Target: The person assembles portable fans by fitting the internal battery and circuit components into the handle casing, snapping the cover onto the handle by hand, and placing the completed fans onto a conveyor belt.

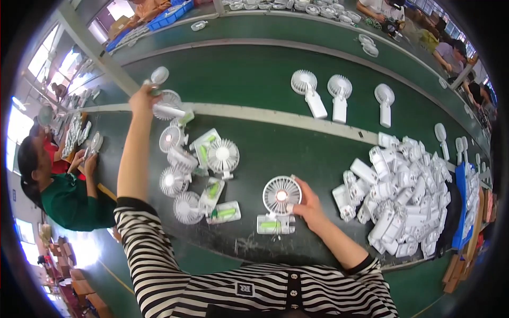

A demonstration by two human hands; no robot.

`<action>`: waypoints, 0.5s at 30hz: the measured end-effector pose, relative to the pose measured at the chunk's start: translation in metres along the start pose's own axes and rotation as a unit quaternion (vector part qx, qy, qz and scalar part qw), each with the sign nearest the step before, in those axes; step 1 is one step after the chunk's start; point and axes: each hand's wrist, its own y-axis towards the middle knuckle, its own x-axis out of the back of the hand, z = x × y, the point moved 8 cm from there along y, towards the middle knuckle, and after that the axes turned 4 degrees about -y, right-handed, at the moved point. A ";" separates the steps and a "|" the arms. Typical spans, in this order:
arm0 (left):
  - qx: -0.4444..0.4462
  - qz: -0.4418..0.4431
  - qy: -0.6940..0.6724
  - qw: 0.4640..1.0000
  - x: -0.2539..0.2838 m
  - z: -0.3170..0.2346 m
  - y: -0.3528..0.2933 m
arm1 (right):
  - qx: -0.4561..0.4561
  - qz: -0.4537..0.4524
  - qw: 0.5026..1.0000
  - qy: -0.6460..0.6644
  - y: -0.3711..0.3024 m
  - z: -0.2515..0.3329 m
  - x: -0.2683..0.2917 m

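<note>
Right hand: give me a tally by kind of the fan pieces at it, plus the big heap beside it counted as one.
Round fan head in the right hand: 1
White case just below that head: 1
Green battery in the case: 1
Heap of white parts, counted as one: 1
Total: 4

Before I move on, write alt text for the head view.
The right hand holds an opened white handheld fan, its green battery exposed, on a green workbench; the left hand is outstretched near more fans. A heap of white plastic parts lies at right.
</note>
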 end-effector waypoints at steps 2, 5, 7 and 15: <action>-0.012 -0.003 0.019 1.000 0.039 -0.010 -0.013 | 0.005 -0.039 0.999 -0.022 -0.010 0.002 0.011; -0.160 0.080 0.406 0.896 0.075 -0.031 -0.046 | 0.048 -0.067 0.996 -0.044 -0.036 0.027 0.015; -0.142 0.067 0.433 0.887 0.052 -0.020 -0.087 | 0.063 -0.100 0.992 -0.035 -0.051 0.027 0.032; -0.331 -0.026 0.737 0.589 0.000 -0.041 -0.195 | 0.092 -0.121 0.987 -0.050 -0.073 0.028 0.048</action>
